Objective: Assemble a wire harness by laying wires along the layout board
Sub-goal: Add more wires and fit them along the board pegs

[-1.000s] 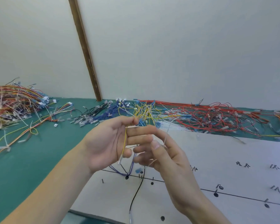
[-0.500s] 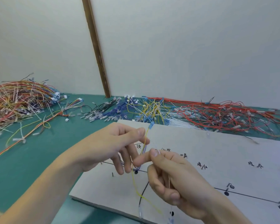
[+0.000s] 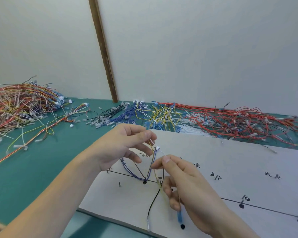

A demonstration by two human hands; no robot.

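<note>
The left hand and the right hand moved apart, so a thin white wire became stretched between the left fingertips and the right thumb and forefinger. The thin yellow wire, earlier against the left palm, now hung below the left fingertips.

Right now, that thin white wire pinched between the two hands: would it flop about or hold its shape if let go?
Probably floppy: the white wire runs straight only where the left hand and right hand stretch it. Likely very light, being hair-thin. The black wire on the layout board bends loosely, suggesting similar limpness.
</note>
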